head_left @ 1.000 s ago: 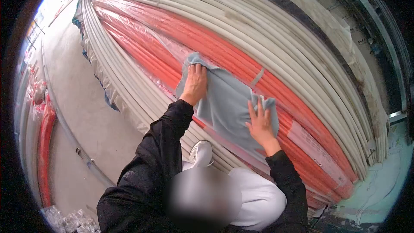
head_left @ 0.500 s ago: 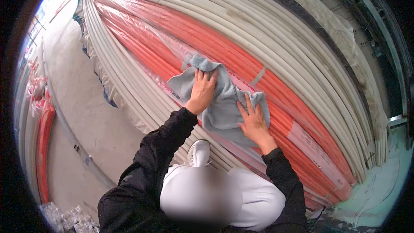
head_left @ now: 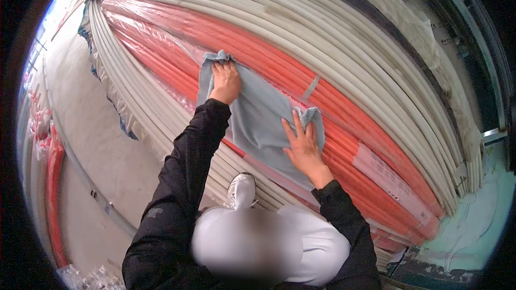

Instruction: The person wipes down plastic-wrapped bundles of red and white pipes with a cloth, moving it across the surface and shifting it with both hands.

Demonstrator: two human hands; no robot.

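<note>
A grey-blue cloth (head_left: 263, 123) lies stretched over red pipes wrapped in clear plastic (head_left: 344, 145). My left hand (head_left: 226, 81) presses on the cloth's upper left corner, its fingers together over a bunched fold. Near the cloth's right edge my right hand (head_left: 305, 149) lies flat with fingers spread, touching the fabric. Part of a pink printed strip shows along the cloth's upper edge.
Long cream pipes (head_left: 344, 53) run on both sides of the red ones. Grey floor (head_left: 80, 107) stretches at the left, with another red bundle (head_left: 55, 198) beyond it. My shoe (head_left: 241, 189) is beside the lower pipes. Green sheeting (head_left: 473, 231) lies at the right.
My left hand has moved up and left, and the cloth between my hands is flatter and more spread out. My right hand still rests near its right edge. The view has shifted slightly.
</note>
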